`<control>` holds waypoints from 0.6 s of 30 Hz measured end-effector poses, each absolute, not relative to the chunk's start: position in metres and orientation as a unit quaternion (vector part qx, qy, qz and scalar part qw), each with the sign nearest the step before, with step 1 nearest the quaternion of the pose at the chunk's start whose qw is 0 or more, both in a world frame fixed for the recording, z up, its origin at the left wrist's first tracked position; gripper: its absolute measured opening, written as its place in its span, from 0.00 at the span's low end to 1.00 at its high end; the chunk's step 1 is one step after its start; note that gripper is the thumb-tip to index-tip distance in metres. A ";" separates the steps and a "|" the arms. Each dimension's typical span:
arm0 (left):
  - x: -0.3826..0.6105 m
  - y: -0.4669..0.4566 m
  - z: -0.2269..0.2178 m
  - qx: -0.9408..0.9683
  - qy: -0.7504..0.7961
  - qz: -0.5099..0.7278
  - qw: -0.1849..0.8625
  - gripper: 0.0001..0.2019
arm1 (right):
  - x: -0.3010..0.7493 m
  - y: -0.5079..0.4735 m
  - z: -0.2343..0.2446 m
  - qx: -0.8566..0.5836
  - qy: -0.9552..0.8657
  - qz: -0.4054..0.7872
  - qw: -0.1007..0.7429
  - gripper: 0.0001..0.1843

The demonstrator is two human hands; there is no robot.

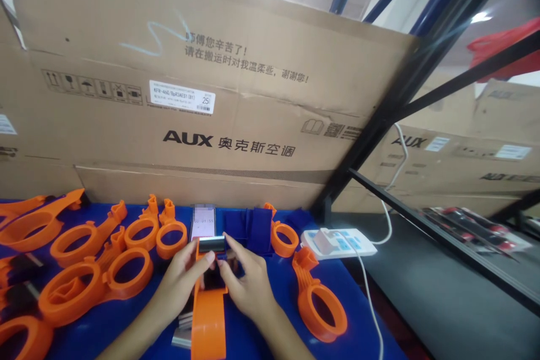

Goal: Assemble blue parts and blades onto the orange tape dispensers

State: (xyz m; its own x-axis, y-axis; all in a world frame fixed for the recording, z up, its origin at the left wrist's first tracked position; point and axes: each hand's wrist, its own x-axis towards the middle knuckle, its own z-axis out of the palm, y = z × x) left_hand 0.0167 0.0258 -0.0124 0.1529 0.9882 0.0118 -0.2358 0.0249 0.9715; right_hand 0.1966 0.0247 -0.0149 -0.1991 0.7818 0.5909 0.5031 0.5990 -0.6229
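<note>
Two bare hands close in from either side on an orange tape dispenser (208, 323), holding it upright between them above a blue tabletop (367, 323). The left hand (183, 273) grips the left edge, its thumb laid across the dispenser just below the toothed metal blade (212, 239); the right hand (251, 281) holds the opposite side in a narrow grip, index finger raised to the blade's right end and thumb bent inward, its tip near the left thumb. The fingers behind the dispenser are hidden. Just beyond the grip lies a phone (203, 224), with dark blue pieces (258, 230) standing to its right. Below the left hand, beside the dispenser, sit some flat metal strips (182, 337). To the left of the grip spreads a cluster of orange ring-shaped frames (129, 273); to the right lie a single orange frame (323, 312) and, farther back, a smaller-looking one (284, 239) near a white power strip (343, 243), whose cable (368, 287) runs down the table's right side. A large cardboard box panel (236, 115) marked "AUX" rises behind it all.
</note>
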 end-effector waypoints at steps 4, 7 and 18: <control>0.024 0.024 -0.019 0.415 0.412 0.525 0.618 0.16 | 0.195 0.018 -0.015 -0.422 -0.792 0.125 0.424 0.34; 0.027 0.023 -0.020 0.370 0.414 0.529 0.641 0.16 | 0.193 0.015 -0.015 -0.429 -0.806 0.106 0.394 0.34; 0.026 0.025 -0.025 0.464 0.399 0.516 0.600 0.17 | 0.194 0.017 -0.020 -0.419 -0.829 0.064 0.365 0.32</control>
State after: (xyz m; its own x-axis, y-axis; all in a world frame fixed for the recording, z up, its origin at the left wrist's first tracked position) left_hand 0.0258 0.0248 -0.0251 0.1495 0.9888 -0.0009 -0.2481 0.0384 0.9680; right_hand 0.1943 0.0165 -0.0199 -0.3827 0.7411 0.5516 0.6474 0.6411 -0.4121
